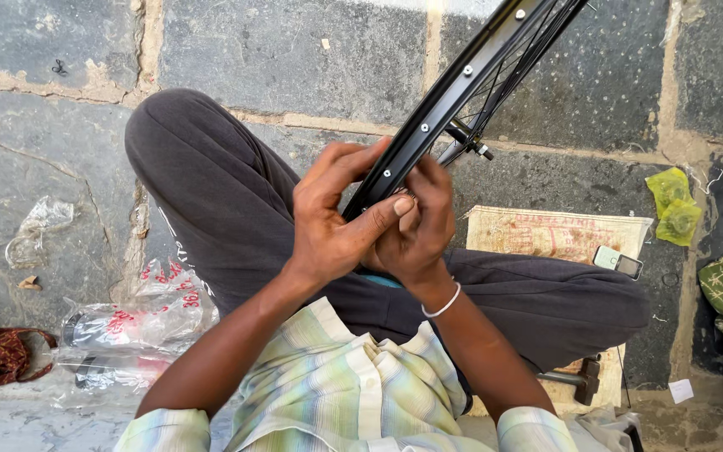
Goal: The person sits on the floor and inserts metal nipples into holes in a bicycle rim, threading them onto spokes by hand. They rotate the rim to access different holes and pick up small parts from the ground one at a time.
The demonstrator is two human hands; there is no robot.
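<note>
Now working the bicycle rim (spokes fitted).
Left hand clasps it; right hand pinches at a spoke hole; steady fingers needed.

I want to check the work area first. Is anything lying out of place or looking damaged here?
Nothing looks damaged. Both hands, left hand and right hand, grip the black wheel rim. Only litter stands out: crumpled clear plastic bags and a yellow-green wrapper lie loose on the stone floor.

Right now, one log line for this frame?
left hand: grips wheel rim | right hand: fingers at rim | hammer: on floor
</note>
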